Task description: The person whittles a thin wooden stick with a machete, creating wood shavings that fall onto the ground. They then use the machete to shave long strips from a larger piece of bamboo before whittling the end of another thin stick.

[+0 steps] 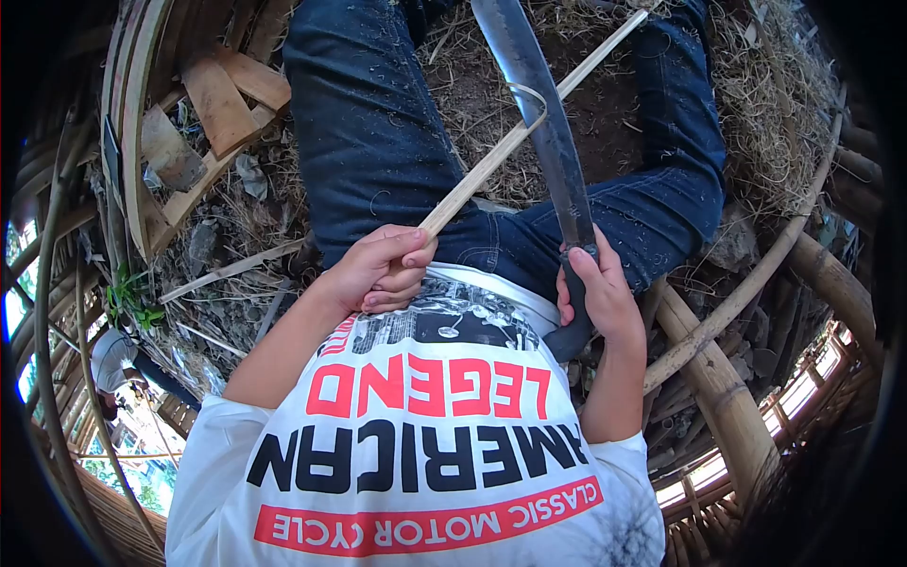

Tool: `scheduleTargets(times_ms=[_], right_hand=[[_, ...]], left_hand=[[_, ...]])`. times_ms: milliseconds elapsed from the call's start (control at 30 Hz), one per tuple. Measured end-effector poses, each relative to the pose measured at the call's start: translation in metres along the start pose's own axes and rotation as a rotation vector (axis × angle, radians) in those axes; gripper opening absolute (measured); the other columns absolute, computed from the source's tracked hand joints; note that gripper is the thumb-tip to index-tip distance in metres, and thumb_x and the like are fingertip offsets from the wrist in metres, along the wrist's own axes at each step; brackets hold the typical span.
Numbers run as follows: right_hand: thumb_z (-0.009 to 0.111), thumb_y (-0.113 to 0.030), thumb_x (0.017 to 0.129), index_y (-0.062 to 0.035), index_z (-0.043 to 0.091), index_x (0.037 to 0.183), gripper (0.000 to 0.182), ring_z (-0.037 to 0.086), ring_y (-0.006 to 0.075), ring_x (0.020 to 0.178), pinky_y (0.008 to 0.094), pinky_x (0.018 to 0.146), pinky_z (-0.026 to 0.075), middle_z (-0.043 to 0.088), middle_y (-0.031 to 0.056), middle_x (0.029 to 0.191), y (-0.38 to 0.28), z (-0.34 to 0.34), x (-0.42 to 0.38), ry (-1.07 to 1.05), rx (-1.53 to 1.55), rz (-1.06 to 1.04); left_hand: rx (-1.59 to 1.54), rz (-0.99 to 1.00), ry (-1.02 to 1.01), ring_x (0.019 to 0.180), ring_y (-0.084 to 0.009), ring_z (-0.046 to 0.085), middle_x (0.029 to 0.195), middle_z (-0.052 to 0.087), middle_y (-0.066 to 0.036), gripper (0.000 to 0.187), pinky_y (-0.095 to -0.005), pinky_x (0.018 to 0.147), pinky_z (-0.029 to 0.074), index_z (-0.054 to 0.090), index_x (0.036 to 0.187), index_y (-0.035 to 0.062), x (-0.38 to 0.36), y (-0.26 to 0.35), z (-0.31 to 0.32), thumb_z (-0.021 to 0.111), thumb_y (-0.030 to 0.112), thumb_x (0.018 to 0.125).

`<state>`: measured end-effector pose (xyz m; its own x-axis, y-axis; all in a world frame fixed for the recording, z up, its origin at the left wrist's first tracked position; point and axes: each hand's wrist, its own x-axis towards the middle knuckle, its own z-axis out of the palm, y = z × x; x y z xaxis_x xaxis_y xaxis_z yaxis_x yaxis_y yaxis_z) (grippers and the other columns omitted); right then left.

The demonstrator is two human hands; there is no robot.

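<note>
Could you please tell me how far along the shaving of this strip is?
Some shaving looks done: fine shavings dot the jeans. In hand, the left hand grips the pale strip; the right hand holds the long knife across it. The thin curl by the blade suggests this cut remains unfinished; how much more remains, I can't tell.

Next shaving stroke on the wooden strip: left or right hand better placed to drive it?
Right, most likely. The right hand grips the machete by its handle, its blade crossing the wooden strip by a curled shaving. The left hand grips the strip's near end, better placed to steady it.
</note>
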<state>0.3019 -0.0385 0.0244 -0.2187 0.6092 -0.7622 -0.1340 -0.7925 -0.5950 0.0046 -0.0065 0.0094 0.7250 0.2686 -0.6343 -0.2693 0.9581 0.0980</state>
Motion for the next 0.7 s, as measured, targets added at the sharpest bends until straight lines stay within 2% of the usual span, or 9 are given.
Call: scheduleTargets(times_ms=[433,633,700], right_hand=[[0.052,-0.022,0.099,-0.0028,0.049,0.109,0.022,0.050,0.0103,0.044,0.0245,0.039,0.042,0.051,0.0042,0.063,0.010,-0.009,-0.008,-0.001,0.027,0.010],[0.051,-0.023,0.099,-0.0031,0.050,0.108,0.021,0.048,0.0095,0.041,0.0236,0.038,0.040,0.051,0.0039,0.059,0.004,-0.002,0.006,0.019,0.031,-0.072],[0.051,-0.023,0.099,-0.0032,0.050,0.107,0.022,0.048,0.0092,0.041,0.0234,0.038,0.039,0.051,0.0038,0.059,-0.006,0.005,0.016,0.025,0.034,-0.084]], left_hand=[[0.001,-0.012,-0.011,0.027,-0.0046,0.029,0.039,0.028,0.004,0.041,-0.0188,0.025,0.023,0.038,0.070,0.0126,0.003,0.000,0.000,0.037,0.035,0.105],[-0.094,-0.053,-0.122,0.028,-0.0042,0.027,0.040,0.027,0.004,0.042,-0.0193,0.025,0.022,0.037,0.070,0.0128,0.006,0.002,-0.006,0.036,0.037,0.105],[0.032,-0.108,-0.063,0.028,-0.0038,0.026,0.040,0.027,0.004,0.043,-0.0192,0.025,0.022,0.036,0.070,0.0133,0.007,0.000,-0.001,0.035,0.038,0.105]])
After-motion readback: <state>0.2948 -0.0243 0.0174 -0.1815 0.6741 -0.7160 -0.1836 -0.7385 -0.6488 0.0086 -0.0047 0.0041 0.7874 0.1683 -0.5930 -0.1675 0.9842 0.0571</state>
